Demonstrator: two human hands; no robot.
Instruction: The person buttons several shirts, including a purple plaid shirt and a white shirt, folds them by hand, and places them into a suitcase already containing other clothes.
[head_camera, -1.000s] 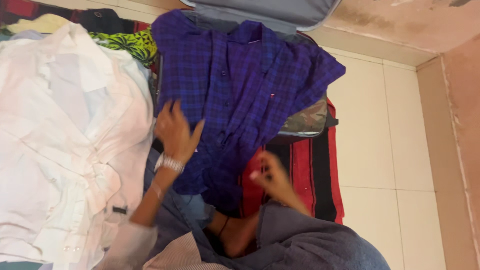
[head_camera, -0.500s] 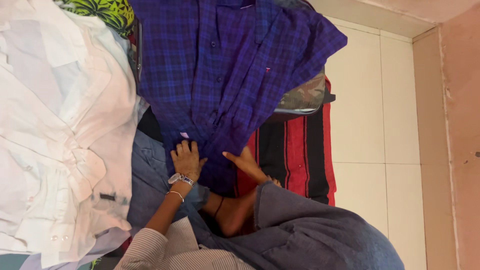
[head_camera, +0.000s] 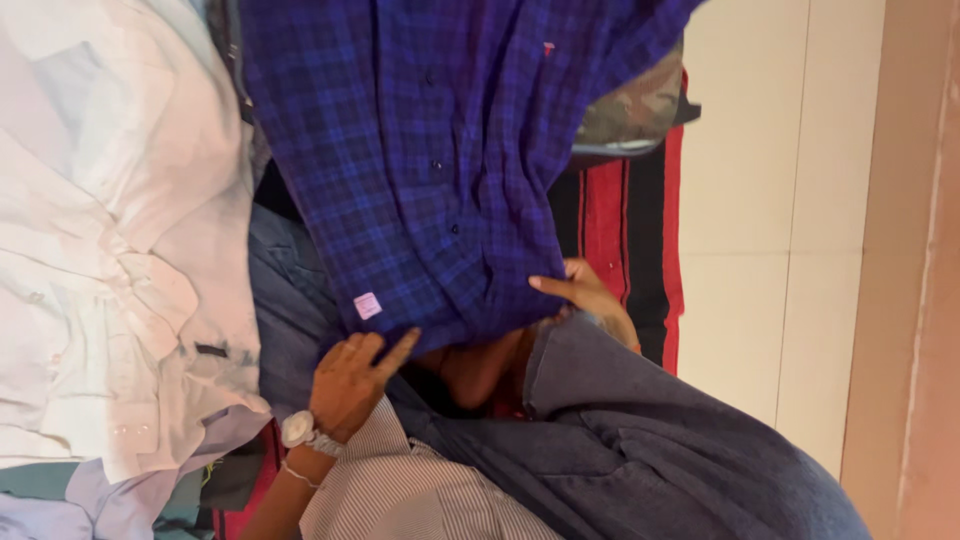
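Observation:
A dark blue and purple plaid shirt (head_camera: 430, 160) lies spread out in front of me, buttons up, with a small pink tag near its lower hem. My left hand (head_camera: 350, 380), with a watch and a thin bracelet at the wrist, pinches the hem's left corner. At the hem's right side my right hand (head_camera: 585, 300) holds the cloth, partly hidden by the shirt and my grey trouser leg (head_camera: 640, 440). The hem is stretched between both hands above my bare foot.
A pile of white and pale pink shirts (head_camera: 110, 240) fills the left. Blue denim (head_camera: 285, 290) lies under the plaid shirt. A red and black striped mat (head_camera: 625, 240) and camouflage cloth (head_camera: 635, 110) lie right, then cream floor tiles (head_camera: 770, 200) and a pink wall.
Both hands have taken hold of the shirt's hem and spread apart, pulling it flat and toward me. The view has dropped lower, so the shirt's collar is out of frame.

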